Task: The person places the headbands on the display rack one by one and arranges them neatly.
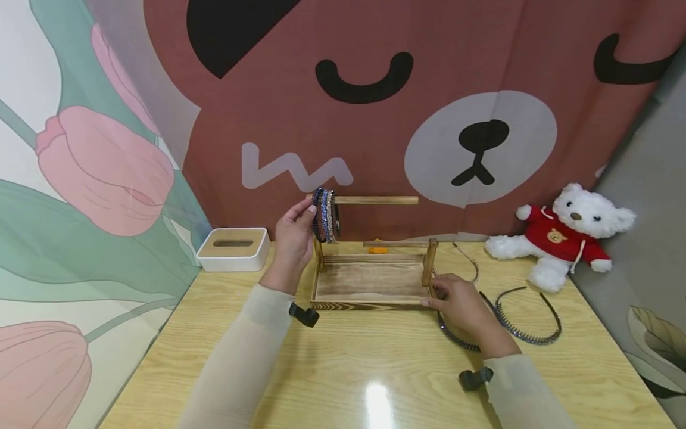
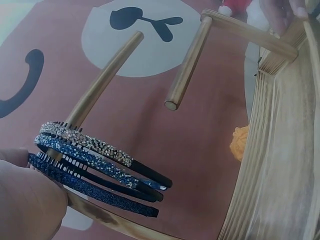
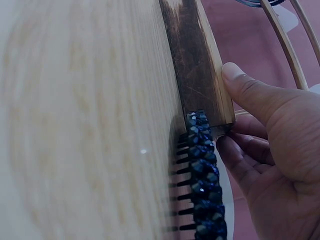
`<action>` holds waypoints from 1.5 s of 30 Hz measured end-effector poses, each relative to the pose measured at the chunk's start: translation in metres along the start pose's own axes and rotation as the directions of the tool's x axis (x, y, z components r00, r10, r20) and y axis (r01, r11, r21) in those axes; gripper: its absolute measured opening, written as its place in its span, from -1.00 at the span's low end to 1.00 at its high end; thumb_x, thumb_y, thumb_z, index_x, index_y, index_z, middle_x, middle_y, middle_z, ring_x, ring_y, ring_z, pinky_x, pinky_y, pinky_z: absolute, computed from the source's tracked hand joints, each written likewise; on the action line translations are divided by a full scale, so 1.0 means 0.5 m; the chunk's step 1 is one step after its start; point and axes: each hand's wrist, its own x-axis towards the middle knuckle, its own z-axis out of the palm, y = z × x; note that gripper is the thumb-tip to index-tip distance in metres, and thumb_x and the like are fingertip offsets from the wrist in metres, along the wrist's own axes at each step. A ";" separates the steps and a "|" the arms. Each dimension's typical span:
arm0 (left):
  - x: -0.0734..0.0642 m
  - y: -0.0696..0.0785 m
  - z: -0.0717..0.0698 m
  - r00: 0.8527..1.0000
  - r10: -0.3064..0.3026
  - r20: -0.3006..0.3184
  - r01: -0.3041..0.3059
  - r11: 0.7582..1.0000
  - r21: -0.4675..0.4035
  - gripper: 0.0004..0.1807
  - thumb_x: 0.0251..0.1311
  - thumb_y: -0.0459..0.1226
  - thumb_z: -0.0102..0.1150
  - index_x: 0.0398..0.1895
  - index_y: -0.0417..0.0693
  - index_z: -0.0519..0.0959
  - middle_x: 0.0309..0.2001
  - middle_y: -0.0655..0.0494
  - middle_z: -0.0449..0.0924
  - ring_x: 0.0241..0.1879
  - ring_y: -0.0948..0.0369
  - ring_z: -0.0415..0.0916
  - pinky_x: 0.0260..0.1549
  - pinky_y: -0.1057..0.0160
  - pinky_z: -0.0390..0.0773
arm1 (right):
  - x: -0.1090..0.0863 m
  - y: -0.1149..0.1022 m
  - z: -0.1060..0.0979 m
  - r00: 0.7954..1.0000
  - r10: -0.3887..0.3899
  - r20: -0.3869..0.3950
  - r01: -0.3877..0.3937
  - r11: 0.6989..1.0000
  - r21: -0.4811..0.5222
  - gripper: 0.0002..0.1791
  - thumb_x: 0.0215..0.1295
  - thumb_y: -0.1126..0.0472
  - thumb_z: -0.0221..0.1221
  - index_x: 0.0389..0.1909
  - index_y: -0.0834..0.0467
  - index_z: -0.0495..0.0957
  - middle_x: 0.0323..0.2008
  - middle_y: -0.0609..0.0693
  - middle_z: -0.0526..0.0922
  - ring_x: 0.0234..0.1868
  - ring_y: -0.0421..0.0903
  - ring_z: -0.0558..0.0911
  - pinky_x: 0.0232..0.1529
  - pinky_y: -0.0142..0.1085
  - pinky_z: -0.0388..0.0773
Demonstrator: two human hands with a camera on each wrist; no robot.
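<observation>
A wooden rack [image 1: 370, 306] with a shallow tray and two rods on posts stands on the table. Several glittery toothed headbands [image 2: 107, 155], silver, blue and navy, hang at the left end of its taller rod [image 1: 377, 200]. There my left hand [image 1: 295, 235] grips the top of the left post with thumb and fingers, right against the navy headband. My right hand [image 1: 463, 304] holds the tray's front right corner, the thumb [image 3: 240, 80] on one side and curled fingers on the other. Beside that corner lies a dark blue beaded headband [image 3: 204, 175].
More headbands [image 1: 530, 341] lie on the table to the right of the rack. A white teddy bear [image 1: 563, 232] in a red top sits at the back right. A tissue box [image 1: 233, 256] stands at the back left. Something orange [image 1: 378, 245] shows behind the rack.
</observation>
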 end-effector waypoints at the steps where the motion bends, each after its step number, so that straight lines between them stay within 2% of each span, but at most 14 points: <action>1: 0.000 -0.001 0.000 1.000 0.002 -0.003 -0.002 1.000 0.001 -0.80 0.55 -0.53 0.15 0.10 -0.29 0.66 0.12 -0.02 0.65 0.03 0.24 0.67 0.05 0.42 0.71 | 0.000 0.000 0.000 1.000 0.000 0.001 0.000 1.000 0.001 -0.37 0.46 -0.01 0.45 0.37 0.30 0.64 0.41 0.35 0.58 0.31 0.36 0.67 0.31 0.31 0.62; 14: -0.006 -0.001 -0.006 1.000 0.005 0.004 -0.005 1.000 0.010 -0.71 0.56 -0.53 0.14 0.25 -0.40 0.60 0.13 -0.02 0.64 0.08 0.24 0.64 0.16 0.39 0.69 | 0.001 0.001 0.001 1.000 -0.008 -0.001 0.008 1.000 -0.001 -0.37 0.45 -0.01 0.45 0.36 0.31 0.64 0.39 0.35 0.60 0.27 0.33 0.69 0.29 0.28 0.65; 18: -0.018 0.000 -0.038 1.000 -0.003 0.002 0.003 0.998 0.061 -0.69 0.58 -0.49 0.14 0.29 -0.45 0.55 -0.01 0.06 0.68 -0.06 0.29 0.66 0.09 0.41 0.70 | 0.001 0.001 0.002 1.000 -0.007 0.000 0.007 1.000 0.006 -0.37 0.45 0.00 0.45 0.37 0.30 0.64 0.40 0.34 0.59 0.26 0.32 0.70 0.28 0.27 0.66; 21: -0.031 -0.008 -0.086 0.999 -0.045 0.020 0.040 0.976 0.213 -0.64 0.61 -0.43 0.12 0.33 -0.48 0.51 0.04 -0.04 0.70 -0.01 0.23 0.66 0.21 0.33 0.69 | 0.002 0.002 0.003 1.000 -0.008 -0.006 0.008 1.000 0.004 -0.38 0.45 0.00 0.45 0.36 0.29 0.65 0.39 0.33 0.60 0.30 0.34 0.68 0.30 0.29 0.64; 22: -0.035 -0.013 -0.106 0.997 -0.064 0.033 0.050 0.950 0.308 -0.61 0.63 -0.39 0.13 0.36 -0.47 0.51 0.10 -0.11 0.71 0.05 0.19 0.68 0.28 0.26 0.68 | 0.003 0.003 0.003 1.000 -0.009 -0.009 0.009 1.000 0.000 -0.38 0.45 0.00 0.46 0.36 0.29 0.65 0.39 0.33 0.60 0.30 0.34 0.68 0.30 0.29 0.64; 23: -0.040 -0.019 -0.127 0.996 -0.074 0.055 0.043 0.900 0.434 -0.58 0.64 -0.34 0.14 0.39 -0.45 0.51 0.15 -0.17 0.70 0.11 0.13 0.67 0.32 0.18 0.67 | 0.004 0.003 0.004 1.000 -0.010 -0.010 0.010 1.000 -0.003 -0.38 0.45 0.00 0.46 0.36 0.29 0.66 0.39 0.33 0.60 0.30 0.34 0.68 0.30 0.29 0.64; 25: -0.050 -0.033 -0.170 0.988 -0.098 0.120 -0.009 0.736 0.677 -0.53 0.64 -0.26 0.17 0.43 -0.40 0.52 0.25 -0.26 0.68 0.22 -0.01 0.67 0.39 0.03 0.64 | 0.004 0.004 0.004 1.000 -0.011 -0.008 0.011 1.000 -0.005 -0.38 0.45 -0.01 0.45 0.36 0.29 0.65 0.39 0.33 0.60 0.30 0.34 0.67 0.31 0.29 0.64; 28: -0.067 -0.057 -0.227 0.969 -0.142 0.204 -0.124 0.437 0.891 -0.45 0.62 -0.14 0.23 0.48 -0.32 0.53 0.31 -0.27 0.68 0.31 -0.15 0.65 0.37 -0.13 0.64 | 0.004 0.006 0.003 1.000 -0.012 -0.002 0.011 1.000 -0.010 -0.38 0.46 -0.02 0.45 0.37 0.28 0.65 0.39 0.33 0.60 0.30 0.34 0.67 0.30 0.29 0.64; 29: -0.072 -0.064 -0.241 0.959 -0.160 0.234 -0.161 0.372 0.914 -0.42 0.61 -0.13 0.24 0.49 -0.33 0.51 0.33 -0.29 0.67 0.33 -0.18 0.63 0.37 -0.17 0.64 | 0.003 0.006 0.002 1.000 -0.011 -0.001 0.011 1.000 -0.011 -0.38 0.47 -0.01 0.44 0.37 0.28 0.65 0.38 0.33 0.60 0.29 0.34 0.68 0.30 0.29 0.64; 30: -0.077 -0.071 -0.252 0.948 -0.189 0.257 -0.184 0.336 0.924 -0.40 0.61 -0.13 0.24 0.52 -0.33 0.49 0.35 -0.31 0.65 0.35 -0.21 0.62 0.37 -0.19 0.63 | 0.002 0.006 0.001 1.000 -0.008 -0.002 0.008 1.000 -0.010 -0.38 0.47 -0.01 0.44 0.37 0.28 0.65 0.38 0.33 0.60 0.30 0.34 0.67 0.30 0.29 0.64; 32: -0.087 -0.083 -0.268 0.928 -0.241 0.285 -0.208 0.301 0.931 -0.35 0.61 -0.10 0.25 0.56 -0.33 0.45 0.39 -0.32 0.62 0.38 -0.23 0.60 0.38 -0.20 0.62 | 0.000 0.005 -0.001 1.000 -0.005 -0.005 0.005 1.000 -0.007 -0.39 0.46 -0.01 0.44 0.36 0.29 0.66 0.37 0.33 0.61 0.29 0.34 0.67 0.28 0.29 0.65; 34: -0.097 -0.093 -0.277 0.909 -0.280 0.310 -0.228 0.290 0.930 -0.33 0.60 -0.10 0.26 0.57 -0.32 0.43 0.41 -0.32 0.60 0.39 -0.23 0.60 0.39 -0.19 0.62 | -0.001 0.005 -0.002 1.000 -0.003 -0.006 0.003 1.000 -0.001 -0.39 0.46 -0.01 0.45 0.36 0.29 0.66 0.35 0.32 0.62 0.28 0.33 0.68 0.28 0.28 0.66; 38: -0.112 -0.107 -0.284 0.888 -0.320 0.330 -0.239 0.292 0.926 -0.32 0.57 -0.11 0.31 0.57 -0.30 0.44 0.40 -0.30 0.61 0.39 -0.19 0.61 0.38 -0.16 0.64 | -0.001 0.005 0.001 1.000 -0.011 -0.004 0.011 1.000 0.003 -0.38 0.46 -0.01 0.45 0.35 0.30 0.66 0.31 0.32 0.64 0.23 0.30 0.71 0.24 0.25 0.69; 45: -0.122 -0.126 -0.295 0.901 -0.272 0.338 -0.244 0.326 0.913 -0.35 0.51 -0.13 0.40 0.54 -0.23 0.51 0.40 -0.24 0.62 0.37 -0.13 0.63 0.38 -0.10 0.64 | 0.001 -0.002 0.001 1.000 -0.011 -0.007 0.011 1.000 0.006 -0.40 0.45 0.01 0.46 0.34 0.30 0.67 0.28 0.30 0.66 0.21 0.27 0.72 0.23 0.24 0.69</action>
